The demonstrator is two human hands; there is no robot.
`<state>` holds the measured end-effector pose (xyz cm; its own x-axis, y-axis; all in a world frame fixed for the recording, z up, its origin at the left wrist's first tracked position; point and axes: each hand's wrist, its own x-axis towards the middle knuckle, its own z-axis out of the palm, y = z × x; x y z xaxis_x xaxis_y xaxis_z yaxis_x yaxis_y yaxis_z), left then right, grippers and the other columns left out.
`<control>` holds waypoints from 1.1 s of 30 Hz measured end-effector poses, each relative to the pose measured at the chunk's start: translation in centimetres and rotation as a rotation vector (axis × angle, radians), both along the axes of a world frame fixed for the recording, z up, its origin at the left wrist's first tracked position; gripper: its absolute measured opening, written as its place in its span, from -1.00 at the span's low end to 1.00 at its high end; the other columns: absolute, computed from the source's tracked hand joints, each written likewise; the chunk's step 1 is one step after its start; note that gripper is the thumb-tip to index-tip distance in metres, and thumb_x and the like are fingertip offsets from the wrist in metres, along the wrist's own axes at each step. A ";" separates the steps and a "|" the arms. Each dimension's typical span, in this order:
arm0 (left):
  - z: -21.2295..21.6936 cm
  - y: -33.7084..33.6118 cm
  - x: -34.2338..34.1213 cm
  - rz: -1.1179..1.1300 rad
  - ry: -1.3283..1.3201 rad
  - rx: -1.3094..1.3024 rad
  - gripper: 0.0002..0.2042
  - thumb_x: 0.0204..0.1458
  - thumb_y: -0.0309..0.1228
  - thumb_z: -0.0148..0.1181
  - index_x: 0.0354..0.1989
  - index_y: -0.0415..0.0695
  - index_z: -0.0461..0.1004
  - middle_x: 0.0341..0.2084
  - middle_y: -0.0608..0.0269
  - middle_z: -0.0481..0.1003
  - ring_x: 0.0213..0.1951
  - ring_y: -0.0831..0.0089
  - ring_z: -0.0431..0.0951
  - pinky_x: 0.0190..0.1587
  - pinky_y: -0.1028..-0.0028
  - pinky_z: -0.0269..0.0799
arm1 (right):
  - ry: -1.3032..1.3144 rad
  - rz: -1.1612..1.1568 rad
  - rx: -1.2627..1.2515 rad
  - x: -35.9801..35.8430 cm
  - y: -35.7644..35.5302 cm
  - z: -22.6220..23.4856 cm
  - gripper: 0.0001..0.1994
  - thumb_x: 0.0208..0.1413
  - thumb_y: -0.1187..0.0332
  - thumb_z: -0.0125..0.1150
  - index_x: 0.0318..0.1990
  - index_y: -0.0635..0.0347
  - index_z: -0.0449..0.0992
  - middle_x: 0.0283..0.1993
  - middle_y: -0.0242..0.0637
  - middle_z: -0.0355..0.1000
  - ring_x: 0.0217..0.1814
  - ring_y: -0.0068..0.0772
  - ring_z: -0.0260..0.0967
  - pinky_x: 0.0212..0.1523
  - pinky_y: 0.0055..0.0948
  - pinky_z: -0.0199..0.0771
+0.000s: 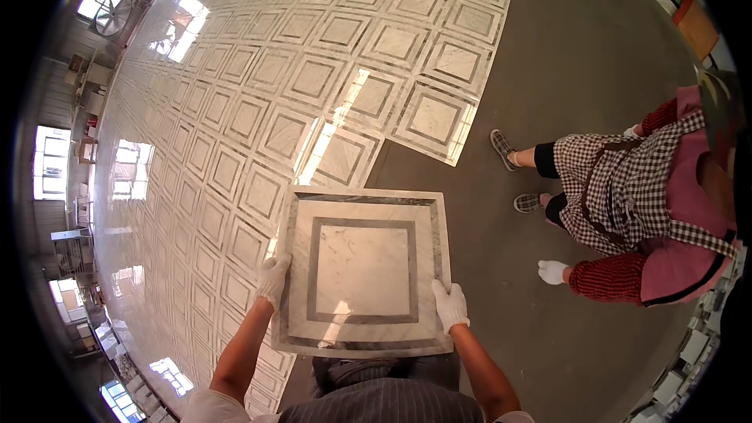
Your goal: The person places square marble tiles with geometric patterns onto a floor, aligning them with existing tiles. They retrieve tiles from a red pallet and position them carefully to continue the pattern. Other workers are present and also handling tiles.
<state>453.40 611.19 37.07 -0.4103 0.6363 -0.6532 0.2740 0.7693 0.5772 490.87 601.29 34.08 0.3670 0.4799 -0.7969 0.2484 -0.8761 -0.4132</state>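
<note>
Between my two white-gloved hands is a square marble tile (363,270), white with grey inlaid square bands, held up in front of my body. My left hand (274,278) wraps round its left edge, while my right hand (450,305) grips the right edge with the thumb on the top face. The fingers beneath the tile are hidden. Past its far edge spreads a laid field of matching tiles (305,74), with a stepped edge where the bare grey floor (395,164) shows.
At the right stands a person (627,188) in a checked apron, with a white-gloved hand (553,272) hanging towards me. Grey floor (540,86) runs along the tiled field's right side. A large fan (112,12), windows and shelves line the left wall. Stacked pieces (693,345) lie at the right rim.
</note>
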 end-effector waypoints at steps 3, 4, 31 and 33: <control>-6.9 2.2 1.8 -0.078 0.024 -0.154 -0.59 0.05 -0.12 0.16 -0.23 -0.31 0.53 -0.52 0.35 0.47 -0.47 0.59 0.40 -0.40 0.50 0.31 | -0.115 -0.085 -0.081 1.1 -1.1 -5.1 -0.41 0.03 -0.11 0.08 -0.14 0.36 0.44 -0.11 0.12 0.46 0.00 0.13 0.39 0.00 -0.14 0.33; -9.4 3.2 2.5 -0.116 0.025 -0.166 -0.59 0.05 -0.11 0.16 -0.24 -0.31 0.52 -0.53 0.34 0.47 -0.47 0.59 0.40 -0.40 0.50 0.32 | -0.147 -0.105 -0.116 1.4 -0.9 -6.9 -0.42 0.04 -0.11 0.08 -0.14 0.36 0.45 -0.12 0.12 0.47 0.00 0.13 0.39 0.00 -0.14 0.33; -70.0 25.6 10.0 -0.394 0.085 0.016 -0.47 0.07 0.07 0.11 -0.44 -0.29 0.51 -0.64 0.40 0.37 -0.54 0.63 0.28 -0.47 0.54 0.22 | -0.274 -0.717 0.168 0.9 12.9 -64.7 -0.60 0.06 0.08 0.29 -0.38 0.34 0.48 -0.37 -0.34 0.45 -0.34 -0.58 0.27 -0.24 -0.50 0.34; -71.3 26.1 10.6 -0.363 0.050 0.006 -0.49 0.08 0.06 0.11 -0.46 -0.27 0.50 -0.65 0.44 0.34 -0.55 0.64 0.24 -0.49 0.55 0.19 | -0.267 -0.741 0.182 1.0 13.2 -66.6 -0.61 0.06 0.08 0.29 -0.40 0.32 0.47 -0.39 -0.37 0.43 -0.37 -0.60 0.25 -0.28 -0.52 0.33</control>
<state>463.97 637.30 -34.23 -0.1886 0.7500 -0.6339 0.5562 0.6136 0.5605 491.88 614.46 -32.50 0.8077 0.1514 -0.5698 -0.2596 -0.7765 -0.5742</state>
